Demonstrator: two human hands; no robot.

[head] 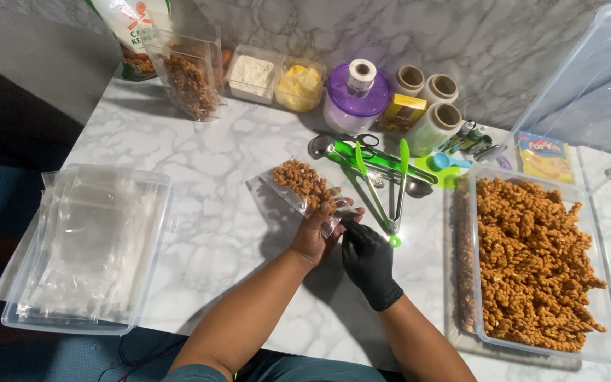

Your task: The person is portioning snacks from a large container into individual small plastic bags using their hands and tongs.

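Above the marble surface (199, 155), the bare left hand (312, 237) has its fingers clamped on a clear snack-filled pouch (304, 185), while the gloved right hand (368, 260) pinches the pouch's open end, beside green tongs (383, 191).

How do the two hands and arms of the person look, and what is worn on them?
The right hand wears a black glove of thin, smooth material that ends at the wrist. The left hand is bare, with no glove, ring or watch in view. Both forearms are uncovered. A dark teal garment shows at the lower edge, by the left upper arm.
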